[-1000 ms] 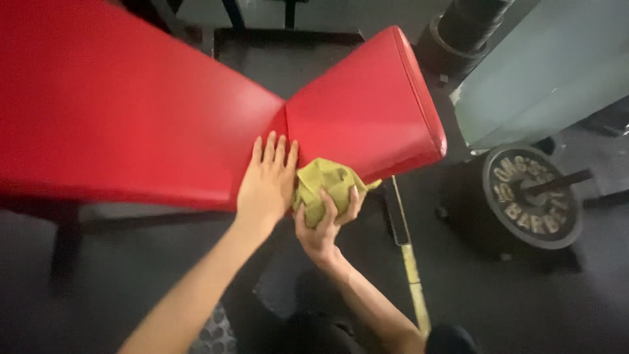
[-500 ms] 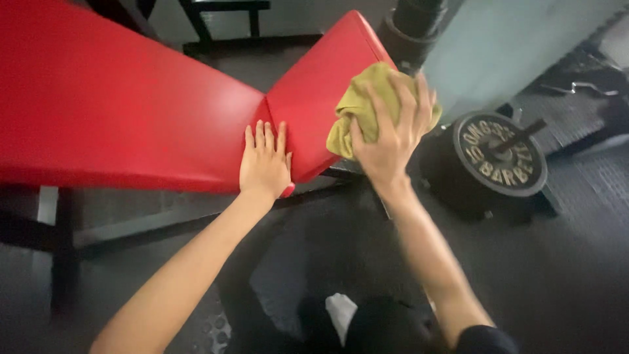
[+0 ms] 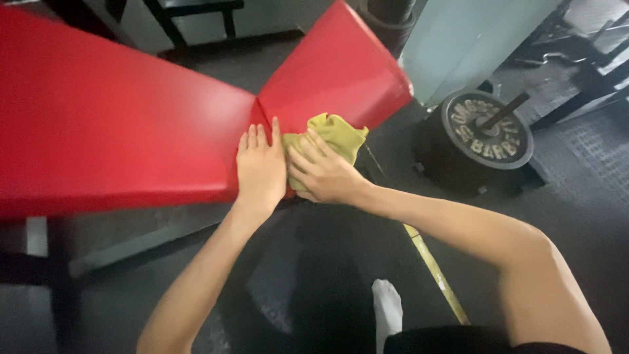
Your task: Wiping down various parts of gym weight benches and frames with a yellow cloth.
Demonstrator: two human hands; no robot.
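This is a gym, shown by the red padded weight bench (image 3: 131,124), the black iron weight plate (image 3: 485,131) on a bar beside it, the dark rubber floor (image 3: 576,196) and black metal equipment frames (image 3: 196,13) behind.

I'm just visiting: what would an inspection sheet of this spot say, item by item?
Surface: red padded bench, two pads meeting at a seam.
Job's things: yellow-green cloth on the smaller pad's near edge.
Clutter: weight plate and a yellow bar on the dark floor.
Hands: left hand flat on the bench by the seam; right hand pressing the cloth.
Cables: nothing seen.
Surroundings: dark frames, pale panel.
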